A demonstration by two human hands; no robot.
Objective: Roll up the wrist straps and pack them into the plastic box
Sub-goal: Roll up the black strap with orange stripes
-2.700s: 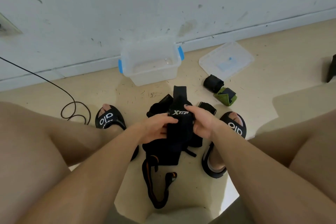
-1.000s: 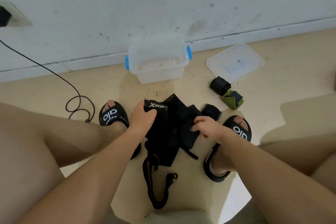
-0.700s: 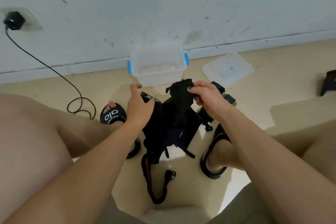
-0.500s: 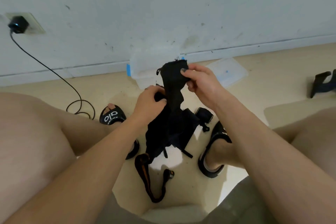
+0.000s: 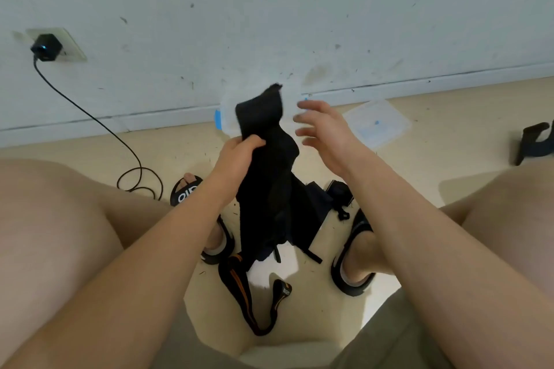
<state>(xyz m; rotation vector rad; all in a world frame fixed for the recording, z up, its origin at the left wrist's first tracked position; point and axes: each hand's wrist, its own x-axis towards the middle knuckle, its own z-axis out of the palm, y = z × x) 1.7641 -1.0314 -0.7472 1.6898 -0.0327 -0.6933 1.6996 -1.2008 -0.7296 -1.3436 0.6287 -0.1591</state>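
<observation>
My left hand grips a long black wrist strap that stands up in front of me, its top end near the wall. My right hand hovers just to the right of the strap with spread fingers, holding nothing. The clear plastic box with blue clips sits by the wall, mostly hidden behind the strap. More black straps lie piled on the floor between my feet. A black and orange strap curls on the floor nearer to me.
The box's clear lid lies on the floor to the right. A black cable runs from a wall charger down to a coil on the left. A dark object sits at the far right edge. My sandalled feet flank the pile.
Both hands lifted a black strap up off the pile. My right hand has let go of its top end and opened; my left hand has moved up along it.
</observation>
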